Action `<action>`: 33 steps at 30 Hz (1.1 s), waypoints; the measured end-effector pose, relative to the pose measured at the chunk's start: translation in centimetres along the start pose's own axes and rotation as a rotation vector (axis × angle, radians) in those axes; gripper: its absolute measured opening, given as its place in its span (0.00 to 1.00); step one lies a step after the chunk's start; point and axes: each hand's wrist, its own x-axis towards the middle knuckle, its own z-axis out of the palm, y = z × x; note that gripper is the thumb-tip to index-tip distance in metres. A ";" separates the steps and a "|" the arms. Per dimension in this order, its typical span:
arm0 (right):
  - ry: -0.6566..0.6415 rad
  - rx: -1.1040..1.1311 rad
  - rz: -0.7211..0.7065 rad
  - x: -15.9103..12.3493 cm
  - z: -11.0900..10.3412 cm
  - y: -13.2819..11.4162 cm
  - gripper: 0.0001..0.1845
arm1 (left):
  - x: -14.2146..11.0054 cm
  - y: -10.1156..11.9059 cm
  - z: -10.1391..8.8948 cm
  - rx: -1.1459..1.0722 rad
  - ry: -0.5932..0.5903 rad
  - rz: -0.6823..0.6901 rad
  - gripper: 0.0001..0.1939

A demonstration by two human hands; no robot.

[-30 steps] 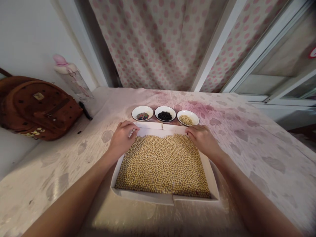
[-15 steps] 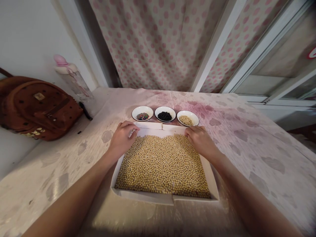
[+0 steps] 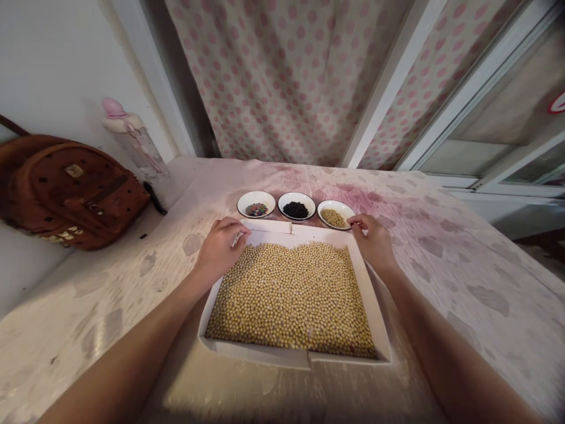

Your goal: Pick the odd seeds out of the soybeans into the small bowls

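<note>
A shallow white cardboard box (image 3: 378,324) full of yellow soybeans (image 3: 286,294) lies in front of me. My left hand (image 3: 222,246) is closed at its far left corner, thumb and fingers pinching the box's edge. My right hand (image 3: 374,242) is just beyond the far right corner, its thumb and fingertips closed on the right rim of a small bowl (image 3: 324,205) holding pale yellow beans (image 3: 334,218). Beside that bowl stand a bowl (image 3: 296,198) of black beans (image 3: 295,209) and a bowl (image 3: 256,196) of small multicoloured pieces (image 3: 256,209).
A brown backpack (image 3: 75,194) leans by the wall at left, with a clear bottle (image 3: 135,141) with a pink top behind it. A patterned cloth (image 3: 441,277) covers the table. A polka-dot curtain (image 3: 286,82) hangs beyond the far edge.
My right hand has moved off the box's far right corner, outward and away from me, to the rim of the right-hand bowl. My left hand has stayed at its corner.
</note>
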 end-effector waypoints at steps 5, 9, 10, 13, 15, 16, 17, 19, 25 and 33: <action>0.058 0.045 0.050 -0.5 -0.7 -1.3 0.11 | 0.0 0.0 0.0 -0.007 0.000 0.001 0.07; -0.102 0.107 0.003 -1.1 -1.0 -3.0 0.12 | 0.0 0.0 -0.1 -0.018 0.005 0.003 0.08; -0.158 0.125 -0.020 -1.2 -0.9 -3.2 0.12 | 0.0 0.0 -0.1 -0.019 0.006 0.003 0.08; -0.266 0.149 -0.077 -1.6 -0.6 -3.5 0.11 | 0.0 0.1 -0.1 -0.016 0.004 -0.003 0.08; -0.287 0.139 -0.096 -1.7 -0.4 -3.3 0.10 | 0.0 0.1 -0.1 -0.013 0.000 -0.008 0.08; -0.290 0.124 -0.109 -1.6 -0.4 -3.2 0.10 | 0.0 0.2 -0.1 -0.012 -0.002 -0.010 0.08; -0.290 0.097 -0.127 -1.6 -0.4 -3.1 0.10 | 0.0 0.2 -0.1 -0.011 -0.002 -0.011 0.08; -0.282 0.015 -0.173 -1.5 -0.3 -2.9 0.10 | 0.0 0.1 -0.1 -0.007 -0.004 -0.012 0.08; -0.243 -0.195 -0.282 -1.2 -0.5 -2.7 0.11 | -0.1 -0.1 0.0 -0.009 0.000 -0.002 0.08; -0.364 -0.334 -0.396 -1.5 -0.4 -2.8 0.11 | 0.0 0.0 0.0 -0.004 -0.010 -0.006 0.08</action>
